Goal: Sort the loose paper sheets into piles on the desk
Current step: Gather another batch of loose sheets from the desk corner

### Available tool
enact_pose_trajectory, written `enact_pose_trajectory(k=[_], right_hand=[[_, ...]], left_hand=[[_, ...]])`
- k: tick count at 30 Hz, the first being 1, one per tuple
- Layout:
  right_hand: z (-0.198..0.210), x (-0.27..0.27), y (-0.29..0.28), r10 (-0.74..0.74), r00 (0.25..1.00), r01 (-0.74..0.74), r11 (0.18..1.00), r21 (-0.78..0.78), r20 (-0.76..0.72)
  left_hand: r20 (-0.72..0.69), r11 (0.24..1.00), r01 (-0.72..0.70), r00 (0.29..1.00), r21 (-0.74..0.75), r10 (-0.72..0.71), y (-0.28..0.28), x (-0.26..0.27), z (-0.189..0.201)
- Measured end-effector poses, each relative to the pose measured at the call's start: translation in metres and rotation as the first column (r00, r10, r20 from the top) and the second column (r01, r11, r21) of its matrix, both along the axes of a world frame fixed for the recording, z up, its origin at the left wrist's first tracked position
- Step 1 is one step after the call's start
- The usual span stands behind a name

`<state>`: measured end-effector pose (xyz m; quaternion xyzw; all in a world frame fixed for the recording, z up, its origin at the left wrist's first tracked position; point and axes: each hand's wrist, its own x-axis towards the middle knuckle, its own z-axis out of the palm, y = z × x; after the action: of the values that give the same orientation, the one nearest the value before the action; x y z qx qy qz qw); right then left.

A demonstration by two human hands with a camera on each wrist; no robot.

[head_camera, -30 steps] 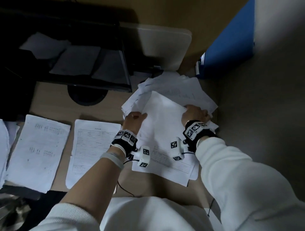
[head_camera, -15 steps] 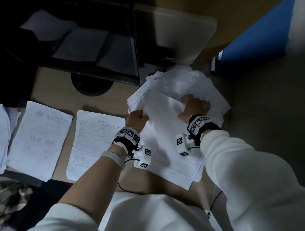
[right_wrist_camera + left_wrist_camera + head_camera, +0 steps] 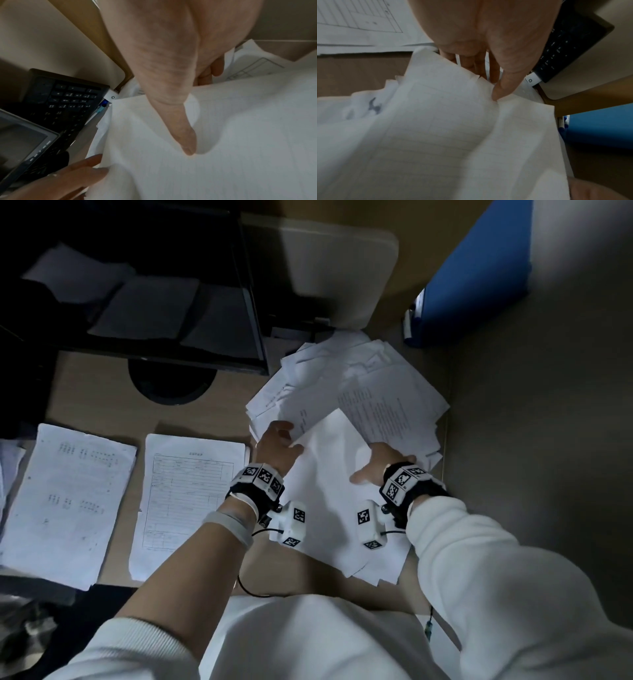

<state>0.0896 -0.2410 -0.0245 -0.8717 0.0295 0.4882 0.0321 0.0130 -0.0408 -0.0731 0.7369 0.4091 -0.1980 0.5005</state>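
White blank paper sheet [image 3: 329,474] lies atop the loose heap of printed sheets [image 3: 370,381] on the tan desk [image 3: 102,402]; my left hand [image 3: 275,446] and right hand [image 3: 380,463] pinch its far edge.

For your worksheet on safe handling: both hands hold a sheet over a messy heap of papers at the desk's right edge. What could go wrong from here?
1. The left hand and right hand pinch the top sheet, which already buckles; pulling apart may crease or tear it.
2. Lifting may drag sheets of the loose heap off the desk edge.
3. Sheets may cling together, so a wrong one could reach the form pile.
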Motion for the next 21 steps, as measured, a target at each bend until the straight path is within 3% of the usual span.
enact_pose_trajectory(k=[4, 7, 10, 16, 19, 21], right_hand=[[-0.011, -0.021, -0.011, -0.063, 0.998, 0.064, 0.997, 0.043, -0.024], [-0.021, -0.039, -0.015, -0.197, 0.98, 0.185, 0.962, 0.2, 0.04], [-0.021, -0.048, -0.013, -0.309, 0.939, 0.264, 0.929, 0.261, 0.151], [-0.008, -0.055, -0.011, -0.452, 0.82, 0.369, 0.886, 0.281, 0.351], [-0.005, -0.061, -0.01, -0.464, 0.812, 0.356, 0.874, 0.33, 0.353], [-0.005, -0.064, -0.009, -0.496, 0.812, 0.391, 0.853, 0.345, 0.308]], left_hand=[[0.064, 0.999, -0.051, 0.997, -0.009, 0.051, -0.004, -0.013, -0.001], [0.089, 0.991, -0.132, 0.987, 0.016, 0.13, -0.006, -0.028, 0.001], [0.076, 0.983, -0.174, 0.983, 0.058, 0.169, -0.003, -0.046, 0.007], [-0.128, 0.975, -0.141, 0.978, 0.175, 0.164, 0.011, -0.085, 0.018], [-0.28, 0.999, 0.041, 0.959, -0.011, -0.042, 0.005, -0.107, 0.016], [-0.268, 0.995, 0.021, 0.962, -0.093, -0.046, -0.001, -0.119, 0.011]])
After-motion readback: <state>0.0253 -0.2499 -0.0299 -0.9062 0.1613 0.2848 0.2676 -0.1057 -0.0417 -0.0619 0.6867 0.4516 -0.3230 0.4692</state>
